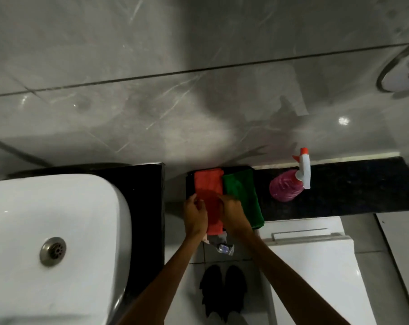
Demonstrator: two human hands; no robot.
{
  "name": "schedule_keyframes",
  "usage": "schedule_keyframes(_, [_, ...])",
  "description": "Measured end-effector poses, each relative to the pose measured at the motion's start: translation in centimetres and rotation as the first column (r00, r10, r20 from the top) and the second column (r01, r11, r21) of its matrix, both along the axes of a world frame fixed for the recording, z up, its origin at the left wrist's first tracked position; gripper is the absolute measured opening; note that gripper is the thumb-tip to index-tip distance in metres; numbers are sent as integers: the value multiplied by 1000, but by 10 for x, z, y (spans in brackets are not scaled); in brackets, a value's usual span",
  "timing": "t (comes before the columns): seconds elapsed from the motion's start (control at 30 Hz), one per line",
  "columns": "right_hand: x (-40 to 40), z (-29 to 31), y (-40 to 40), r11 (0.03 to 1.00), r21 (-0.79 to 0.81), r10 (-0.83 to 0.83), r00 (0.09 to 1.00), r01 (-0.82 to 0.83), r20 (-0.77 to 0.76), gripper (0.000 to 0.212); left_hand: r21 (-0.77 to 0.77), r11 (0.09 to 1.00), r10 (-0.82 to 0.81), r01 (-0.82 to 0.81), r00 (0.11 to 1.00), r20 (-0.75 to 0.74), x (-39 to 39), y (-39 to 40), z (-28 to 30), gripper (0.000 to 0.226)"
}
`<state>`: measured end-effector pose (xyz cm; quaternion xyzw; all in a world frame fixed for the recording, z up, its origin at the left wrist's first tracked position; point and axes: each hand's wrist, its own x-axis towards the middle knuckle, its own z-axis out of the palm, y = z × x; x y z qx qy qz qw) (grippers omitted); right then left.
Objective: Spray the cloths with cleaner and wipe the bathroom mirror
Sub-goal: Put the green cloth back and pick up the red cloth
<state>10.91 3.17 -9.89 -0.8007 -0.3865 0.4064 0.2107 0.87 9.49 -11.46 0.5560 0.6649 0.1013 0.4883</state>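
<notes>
The grey marble-look wall tiles (198, 90) fill the whole upper half of the view, from nine o'clock round to three, crossed by one dark grout line. Below them at eight o'clock sits the white basin (53, 231), its metal drain (52, 251) near its middle, resting on a black counter (147, 207). A narrower run of the same dark counter (351, 191) stretches toward three o'clock along the foot of the wall. Under it, at four o'clock, stands a white toilet cistern (316, 254) with its lid seam showing. At one o'clock, at the frame's edge, a round metal ring fixture (391, 73) juts from the wall; what it holds is too blurred to tell.

Near the centre two cloths lie side by side on the counter, touching: a green cloth (243, 195) toward three o'clock and an orange cloth (209, 184) toward nine, both overhanging the front edge. The pink spray bottle (285, 186) with its white trigger head and orange nozzle stands on the counter just beyond the green cloth at three o'clock, untouched.

Both forearms come up from six o'clock. The left hand (195, 216) and right hand (232, 213) meet on the near half of the orange cloth, each grip clenched on its fabric, with a darker round patch on the cloth between them. On the floor tiles at six o'clock are dark shoes (224, 289) and a small crumpled wrapper (224, 248).
</notes>
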Motion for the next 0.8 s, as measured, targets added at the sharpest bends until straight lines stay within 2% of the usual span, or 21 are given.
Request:
schedule_keyframes(0.1, [-2, -11, 9, 991, -118, -45, 991, 60, 128, 46, -69, 990, -127, 126, 992, -18, 14, 3, 4, 31])
schedule_keyframes(0.17, [2, -5, 2, 984, -157, -36, 962, 81, 269, 56, -38, 992, -123, 124, 992, 10, 25, 1, 18, 28])
schedule_keyframes(0.23, [10, -3, 2, 983, -132, -80, 950, 124, 302, 59, -45, 994, -100, 100, 995, 20, 42, -1, 22, 29])
schedule_keyframes(0.27, [14, -2, 3, 982, -99, -129, 950, 164, 286, 59, -61, 995, -79, 80, 997, 19, 49, -2, 24, 31])
schedule_keyframes(0.4, [21, -1, 15, 930, 4, -368, 929, 368, 38, 48, -138, 989, 67, -53, 993, 94, 47, 5, 16, 35])
schedule_keyframes(0.5, [27, -5, 25, 911, 8, -411, 910, 412, -42, 32, -171, 985, 41, -11, 984, 172, 41, 15, 12, 10])
schedule_keyframes(0.53, [27, -2, 24, 901, 23, -431, 899, 434, -79, 28, -179, 984, 24, 10, 982, 189, 38, 17, 16, 13])
schedule_keyframes(0.63, [32, 1, 17, 896, 45, -431, 890, 441, -151, 27, -223, 975, 39, 22, 963, 268, 32, 18, 20, 7])
schedule_keyframes(0.67, [33, 6, 13, 899, 57, -416, 888, 434, -197, 28, -238, 971, 43, 32, 952, 304, 26, 16, 29, 12])
schedule_keyframes(0.8, [23, 83, 0, 898, 242, -280, 901, 368, -332, 41, -180, 982, 41, 55, 872, 487, -16, 15, 111, 19])
